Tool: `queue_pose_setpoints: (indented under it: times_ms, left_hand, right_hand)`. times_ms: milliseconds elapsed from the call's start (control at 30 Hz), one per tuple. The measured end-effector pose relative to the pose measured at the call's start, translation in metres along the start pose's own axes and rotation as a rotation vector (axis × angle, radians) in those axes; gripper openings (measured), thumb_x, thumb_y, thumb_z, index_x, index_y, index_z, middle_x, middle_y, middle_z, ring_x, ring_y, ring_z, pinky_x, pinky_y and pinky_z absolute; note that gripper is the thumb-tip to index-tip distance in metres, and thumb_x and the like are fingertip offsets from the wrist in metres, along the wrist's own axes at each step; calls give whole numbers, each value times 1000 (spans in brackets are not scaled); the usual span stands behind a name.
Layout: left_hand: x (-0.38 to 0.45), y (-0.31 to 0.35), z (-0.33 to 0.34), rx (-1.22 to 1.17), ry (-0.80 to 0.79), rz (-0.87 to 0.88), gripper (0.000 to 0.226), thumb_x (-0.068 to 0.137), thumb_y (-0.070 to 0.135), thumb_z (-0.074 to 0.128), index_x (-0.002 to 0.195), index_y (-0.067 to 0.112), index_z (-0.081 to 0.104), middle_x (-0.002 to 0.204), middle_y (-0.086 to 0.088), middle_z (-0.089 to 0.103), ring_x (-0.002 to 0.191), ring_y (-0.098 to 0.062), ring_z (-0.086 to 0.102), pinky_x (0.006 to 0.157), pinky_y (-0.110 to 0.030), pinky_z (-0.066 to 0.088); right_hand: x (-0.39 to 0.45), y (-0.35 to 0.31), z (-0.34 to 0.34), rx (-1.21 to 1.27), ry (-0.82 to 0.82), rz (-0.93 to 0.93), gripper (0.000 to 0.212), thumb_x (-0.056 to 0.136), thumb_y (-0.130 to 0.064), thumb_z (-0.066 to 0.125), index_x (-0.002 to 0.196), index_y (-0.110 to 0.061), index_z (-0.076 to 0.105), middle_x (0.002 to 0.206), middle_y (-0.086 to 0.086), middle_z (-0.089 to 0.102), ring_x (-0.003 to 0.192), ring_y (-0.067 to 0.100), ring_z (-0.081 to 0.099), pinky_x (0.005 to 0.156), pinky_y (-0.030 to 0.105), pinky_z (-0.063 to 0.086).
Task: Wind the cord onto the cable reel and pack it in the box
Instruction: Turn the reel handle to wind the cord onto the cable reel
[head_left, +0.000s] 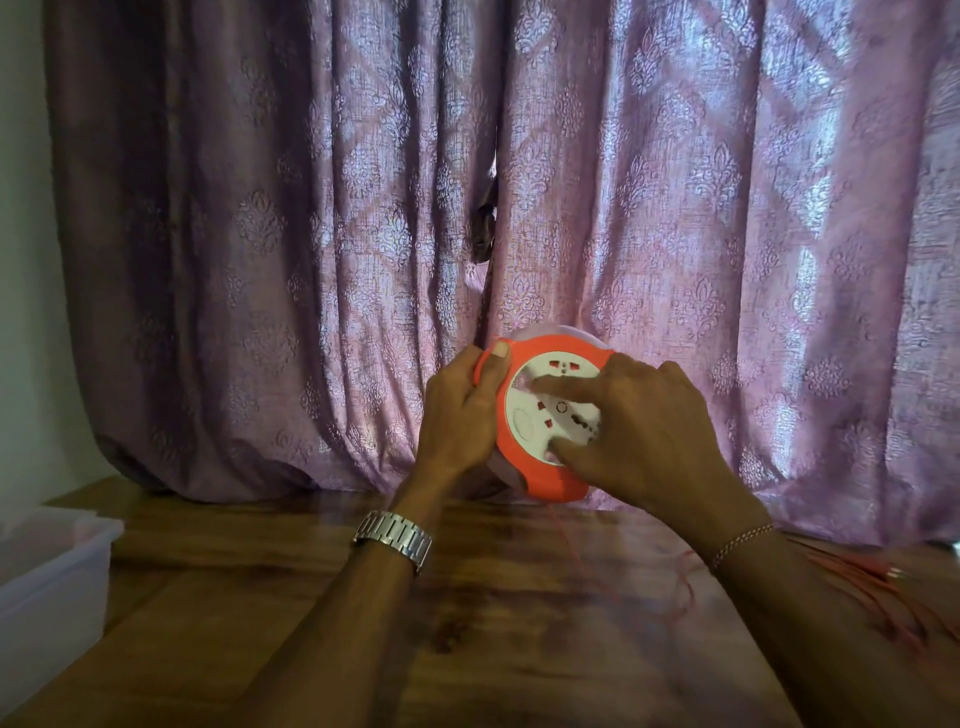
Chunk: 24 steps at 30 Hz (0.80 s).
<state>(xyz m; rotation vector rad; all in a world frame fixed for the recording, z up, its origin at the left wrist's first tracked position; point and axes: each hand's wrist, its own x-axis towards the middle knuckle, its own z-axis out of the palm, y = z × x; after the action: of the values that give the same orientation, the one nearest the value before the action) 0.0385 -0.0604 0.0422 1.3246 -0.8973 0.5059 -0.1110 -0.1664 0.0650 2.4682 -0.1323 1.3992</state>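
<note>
An orange cable reel (550, 480) with a white socket face is held tilted just above the wooden table (363, 623). My left hand (462, 415) grips its left rim, thumb on the orange edge. My right hand (654, 436) lies on the white face, with index finger and thumb pressed onto it. A thin red cord (680, 592) hangs from under the reel, trails blurred across the table and ends in a loose pile at the far right (883, 582).
A translucent white plastic box (47, 571) stands on the table's left edge. A purple patterned curtain (311, 234) hangs right behind the reel, reaching the tabletop. A white wall is at far left.
</note>
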Motion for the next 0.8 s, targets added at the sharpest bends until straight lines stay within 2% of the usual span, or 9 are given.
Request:
queue_pose_setpoints:
  times_ms: [67, 133, 267, 333, 433, 533, 567, 667, 800]
  left_hand:
    - [1, -1, 0, -21, 7, -12, 58, 93, 61, 48, 75, 6, 54, 64, 0, 57, 64, -18, 50, 66, -47, 48]
    - [0, 0, 0, -27, 5, -15, 57, 93, 60, 48, 75, 7, 55, 64, 1, 57, 64, -18, 51, 66, -48, 48]
    - [0, -1, 0, -21, -3, -8, 60, 94, 60, 47, 79, 3, 57, 70, -14, 62, 68, -20, 54, 68, -50, 49]
    - [1, -2, 1, -9, -4, -11, 56, 94, 59, 47, 76, 6, 56, 69, -13, 62, 67, -19, 54, 67, -46, 48]
    - [1, -3, 0, -7, 3, -23, 53, 94, 60, 48, 74, 11, 54, 66, -2, 61, 65, -16, 54, 64, -39, 46]
    - [2, -3, 0, -24, 15, -12, 62, 90, 65, 46, 77, 5, 57, 68, -5, 63, 64, -14, 52, 64, -39, 47]
    - [2, -3, -1, -21, 20, -8, 60, 90, 64, 47, 75, 7, 57, 66, -1, 62, 63, -13, 51, 64, -39, 46]
    - [2, -2, -1, -2, 22, -6, 54, 94, 59, 48, 72, 10, 54, 64, 3, 58, 61, -13, 48, 63, -40, 45]
    - [2, -2, -1, -1, 11, -9, 57, 96, 55, 48, 77, 2, 53, 67, -7, 58, 65, -18, 50, 66, -51, 47]
  right_hand:
    - [1, 0, 0, 64, 51, 70, 60, 61, -75, 56, 115, -48, 62, 68, -5, 69, 68, 21, 67, 65, 33, 49]
    - [2, 0, 1, 86, 74, 78, 66, 64, -82, 52, 116, -44, 64, 60, -8, 68, 64, 19, 67, 64, 32, 51]
    - [2, 1, 3, -16, 40, 52, 68, 69, -84, 44, 121, -43, 61, 72, -6, 71, 76, 22, 61, 68, 34, 43]
    - [2, 1, 4, -48, 28, 49, 66, 71, -82, 45, 120, -40, 62, 82, -4, 70, 83, 23, 55, 71, 35, 40]
    - [2, 2, 1, 62, 60, -13, 53, 75, -65, 58, 110, -27, 68, 93, 1, 65, 90, 26, 51, 74, 39, 42]
    - [2, 4, -4, 162, -6, -164, 21, 85, -32, 64, 103, -23, 64, 108, 0, 63, 97, 25, 47, 81, 41, 45]
    - [2, 4, -5, 175, -50, -208, 19, 84, -19, 63, 103, -24, 65, 116, 1, 62, 101, 26, 47, 85, 41, 45]
    - [2, 3, -8, 171, -194, -253, 43, 72, -1, 60, 99, -32, 73, 134, 9, 55, 111, 35, 48, 95, 44, 45]
    - [3, -1, -11, 110, -251, -228, 45, 74, -7, 70, 102, -41, 73, 138, 6, 53, 112, 36, 49, 92, 46, 46]
